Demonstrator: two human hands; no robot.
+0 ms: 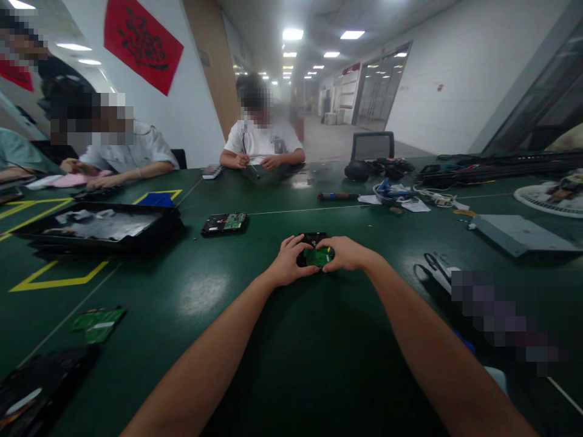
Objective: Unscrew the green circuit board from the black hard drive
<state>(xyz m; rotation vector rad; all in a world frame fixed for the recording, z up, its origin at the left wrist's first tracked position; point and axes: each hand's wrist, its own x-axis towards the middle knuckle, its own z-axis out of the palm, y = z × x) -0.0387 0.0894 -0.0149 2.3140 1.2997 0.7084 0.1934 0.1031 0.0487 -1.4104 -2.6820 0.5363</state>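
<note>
A small black device with a green circuit board (316,255) lies on the dark green table (291,340) straight ahead of me. My left hand (289,262) grips its left end with curled fingers. My right hand (345,253) grips its right end, thumb pressed on the board. Both forearms stretch out over the table. A second black device with a green board (225,223) lies further away on the left, apart from both hands.
A black tray (98,227) with papers sits at left inside yellow floor-style markings. Loose green boards (97,323) lie near left. A grey flat box (521,233), scissors (435,264), cables and tools (392,191) fill the right. Two people sit across the table.
</note>
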